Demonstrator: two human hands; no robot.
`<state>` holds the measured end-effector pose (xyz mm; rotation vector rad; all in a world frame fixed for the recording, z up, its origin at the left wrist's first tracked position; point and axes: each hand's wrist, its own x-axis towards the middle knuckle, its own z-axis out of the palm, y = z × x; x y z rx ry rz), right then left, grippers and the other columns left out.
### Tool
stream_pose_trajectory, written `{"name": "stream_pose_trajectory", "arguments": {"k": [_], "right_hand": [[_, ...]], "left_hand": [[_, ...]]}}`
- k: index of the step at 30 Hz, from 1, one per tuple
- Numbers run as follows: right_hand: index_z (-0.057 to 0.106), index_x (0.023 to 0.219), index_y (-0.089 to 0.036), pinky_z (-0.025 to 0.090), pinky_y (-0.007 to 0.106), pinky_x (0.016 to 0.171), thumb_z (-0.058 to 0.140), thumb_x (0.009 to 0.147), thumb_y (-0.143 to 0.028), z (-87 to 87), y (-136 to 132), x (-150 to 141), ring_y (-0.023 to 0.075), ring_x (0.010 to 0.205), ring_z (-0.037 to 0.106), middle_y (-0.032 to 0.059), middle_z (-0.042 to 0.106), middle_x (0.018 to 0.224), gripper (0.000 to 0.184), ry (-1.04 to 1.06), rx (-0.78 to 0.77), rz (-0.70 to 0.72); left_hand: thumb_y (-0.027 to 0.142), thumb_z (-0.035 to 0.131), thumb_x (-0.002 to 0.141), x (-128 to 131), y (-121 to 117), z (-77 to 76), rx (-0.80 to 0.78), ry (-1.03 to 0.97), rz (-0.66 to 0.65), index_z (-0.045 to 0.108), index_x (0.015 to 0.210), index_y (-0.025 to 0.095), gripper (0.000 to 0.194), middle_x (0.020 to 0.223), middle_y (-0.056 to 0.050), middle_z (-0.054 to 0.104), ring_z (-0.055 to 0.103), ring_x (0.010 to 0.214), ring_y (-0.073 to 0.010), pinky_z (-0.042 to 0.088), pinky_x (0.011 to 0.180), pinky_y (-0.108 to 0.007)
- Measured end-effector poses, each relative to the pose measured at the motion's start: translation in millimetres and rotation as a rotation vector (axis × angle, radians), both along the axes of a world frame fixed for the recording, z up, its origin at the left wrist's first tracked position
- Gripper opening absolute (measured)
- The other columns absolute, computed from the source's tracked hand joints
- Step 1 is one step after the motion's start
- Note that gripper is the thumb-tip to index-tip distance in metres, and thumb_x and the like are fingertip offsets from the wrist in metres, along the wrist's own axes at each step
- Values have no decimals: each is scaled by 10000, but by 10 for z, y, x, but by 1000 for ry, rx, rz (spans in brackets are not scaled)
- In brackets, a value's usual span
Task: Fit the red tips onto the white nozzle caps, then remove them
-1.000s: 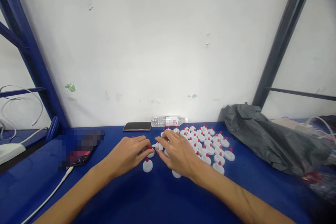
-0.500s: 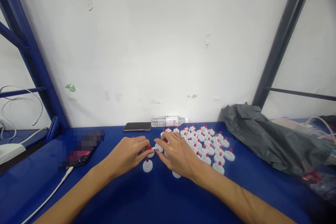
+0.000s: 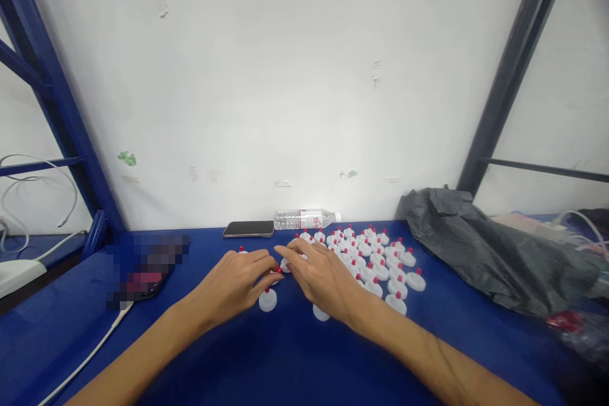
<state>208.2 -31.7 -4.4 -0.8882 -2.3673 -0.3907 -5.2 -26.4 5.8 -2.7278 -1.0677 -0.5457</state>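
Note:
My left hand (image 3: 235, 282) and my right hand (image 3: 321, 276) meet over the blue table (image 3: 285, 355), fingertips nearly touching. The left fingers pinch a small red cap tip (image 3: 278, 270). The right fingers curl around a small white cap (image 3: 285, 264). One white cap with a red tip (image 3: 267, 299) stands just below the left fingers. Another white cap (image 3: 320, 313) peeks out under my right palm. Several more red-tipped white caps (image 3: 380, 260) stand in a cluster to the right of my right hand.
A phone (image 3: 248, 229) and a lying water bottle (image 3: 304, 219) rest by the wall behind my hands. A second phone (image 3: 143, 279) with a white cable (image 3: 90, 355) lies at the left. A dark plastic bag (image 3: 495, 254) fills the right side. Blue frame posts (image 3: 57, 108) flank the table.
Both hands shifted slightly; the right fingers moved left and down over the white cap, and the left fingertips closed toward them with the red tip.

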Motion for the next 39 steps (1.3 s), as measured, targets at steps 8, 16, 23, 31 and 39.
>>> {"name": "stream_pose_trajectory", "arguments": {"k": [8, 16, 23, 31, 39], "right_hand": [[378, 1429, -157, 461, 399, 1060, 593, 883, -229, 100, -151, 26, 254, 1275, 479, 160, 496, 1367, 591, 121, -135, 220], [536, 1258, -159, 479, 418, 1023, 535, 976, -317, 13, 7, 8, 240, 1236, 529, 142, 566, 1323, 323, 48, 4, 198], [528, 1246, -153, 491, 373, 948, 587, 947, -279, 9, 5, 16, 225, 1092, 611, 108, 642, 1199, 329, -2, 64, 235], [549, 1179, -196, 498, 358, 836, 614, 923, -270, -6, 18, 26, 218, 990, 634, 72, 662, 1130, 275, 0, 120, 243], [549, 1161, -190, 477, 338, 783, 687, 869, -236, 16, 6, 17, 204, 918, 641, 45, 671, 1062, 326, -13, 135, 258]], "left_hand": [[404, 548, 933, 3, 7, -12, 142, -140, 80, 527, 825, 218, 216, 741, 36, 593, 565, 587, -128, 385, 526, -257], [465, 611, 874, 59, -74, 43, 191, -227, 101, 462, 1269, 269, 466, 1215, -69, 575, 680, 838, -175, 534, 569, -272], [413, 586, 912, 3, -31, -48, 140, -130, -14, 325, 1451, 284, 612, 1289, -78, 663, 691, 1077, -234, 592, 770, -331], [438, 634, 877, -6, -26, -59, 168, -131, -17, 446, 1378, 231, 573, 1169, -73, 734, 737, 915, -216, 569, 673, -302], [444, 645, 863, -17, -25, -49, 213, -134, -53, 507, 1341, 205, 552, 964, -46, 782, 694, 595, -158, 497, 544, -270]]}}
